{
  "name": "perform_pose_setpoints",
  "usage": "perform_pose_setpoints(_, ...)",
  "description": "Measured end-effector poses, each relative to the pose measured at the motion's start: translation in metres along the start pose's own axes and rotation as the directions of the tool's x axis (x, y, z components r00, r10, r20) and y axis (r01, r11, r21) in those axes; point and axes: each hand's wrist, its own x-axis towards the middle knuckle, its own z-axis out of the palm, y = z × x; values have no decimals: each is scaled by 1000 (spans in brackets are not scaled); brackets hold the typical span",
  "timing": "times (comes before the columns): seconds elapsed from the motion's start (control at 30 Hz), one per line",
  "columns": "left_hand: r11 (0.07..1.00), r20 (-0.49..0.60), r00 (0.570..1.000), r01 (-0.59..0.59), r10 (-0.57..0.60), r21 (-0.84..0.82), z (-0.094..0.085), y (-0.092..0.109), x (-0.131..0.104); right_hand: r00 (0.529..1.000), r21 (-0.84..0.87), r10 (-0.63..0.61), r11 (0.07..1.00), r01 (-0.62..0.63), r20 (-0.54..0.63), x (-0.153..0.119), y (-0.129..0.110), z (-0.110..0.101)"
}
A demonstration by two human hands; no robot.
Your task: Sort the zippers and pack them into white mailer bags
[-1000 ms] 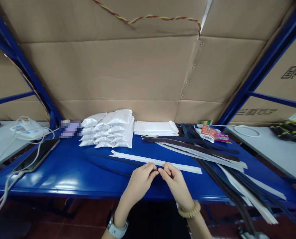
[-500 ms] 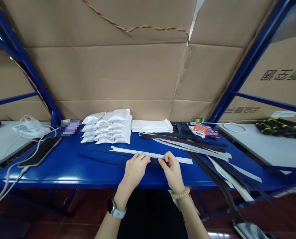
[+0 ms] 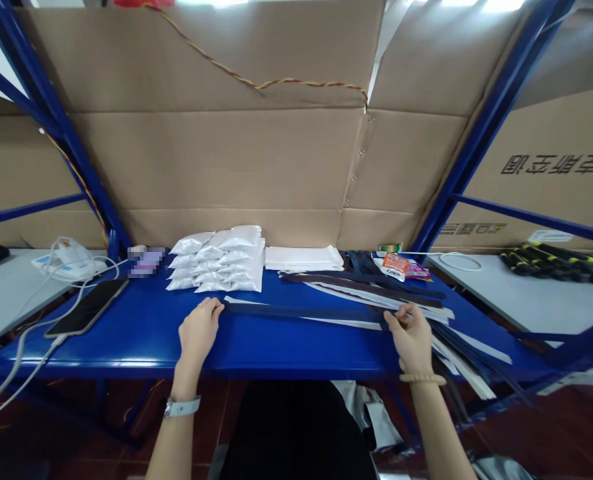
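A dark navy zipper [image 3: 286,311] stretches straight between my two hands, just above the blue table. My left hand [image 3: 199,330] pinches its left end. At the other end, the fingers of my right hand [image 3: 412,340] are closed on it, close to the zipper pile. Partly covered by the dark strip, a white zipper [image 3: 349,324] lies on the table. A loose pile of brown, white and dark zippers [image 3: 376,291] spreads to the right, with some ends hanging over the front edge.
Stacked white packets [image 3: 216,260] stand at the back beside a flat white stack [image 3: 304,258]. A phone [image 3: 89,307] with a cable lies at the left. Small snack packets [image 3: 395,265] sit at the back right. Blue frame posts [image 3: 496,127] flank a cardboard wall [image 3: 216,153].
My hands have moved apart, left hand to the left and right hand to the right. The dark zipper now lies stretched between them over the white one. The view has tilted up slightly.
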Motion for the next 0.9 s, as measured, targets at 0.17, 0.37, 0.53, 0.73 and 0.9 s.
perform_pose_setpoints(0.17,1000,19,1000,9,-9,12,7,-1,2,998,-183,-32,982,40,45,-2,-3,0)
perform_pose_setpoints(0.37,999,22,999,44,-43,-31,9,-3,5,996,-417,-60,905,84,71,-6,-11,5)
perform_pose_setpoints(0.53,995,-59,996,-69,66,-66,9,29,12,995,-450,-74,888,93,60,-12,-20,9)
perform_pose_setpoints(0.73,900,142,889,-436,435,-32,33,105,59,991,-327,39,942,-78,-124,-15,-20,3)
perform_pose_setpoints(0.9,905,182,889,-426,421,-12,68,142,100,976,-159,99,979,-131,-192,-15,-16,-1)
